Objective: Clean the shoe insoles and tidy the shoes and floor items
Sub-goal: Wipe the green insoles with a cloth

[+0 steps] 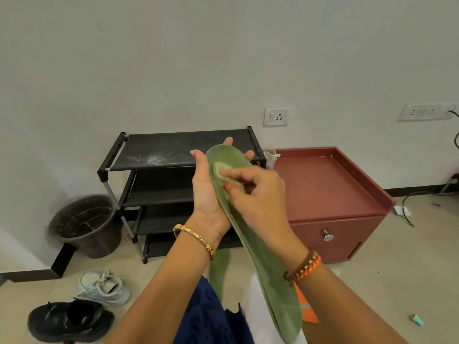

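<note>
A long green insole (267, 271) is held up in front of me, toe end pointing away. My left hand (207, 192) supports it from underneath near the toe, fingers reaching past its far edge. My right hand (253, 192) pinches a small pale cloth or wipe (224, 173) and presses it on the insole's upper surface. A second green insole (218, 274) lies on the floor below my arms. A white sneaker (104, 288) and a black sneaker (69, 320) sit on the floor at lower left.
A black shoe rack (159, 155) stands against the wall, its top shelf dusty. A dark bucket (85, 224) is to its left, a maroon cabinet (330, 192) to its right. An orange item (308, 311), a small teal object (417, 320) and cables (409, 202) lie on the floor.
</note>
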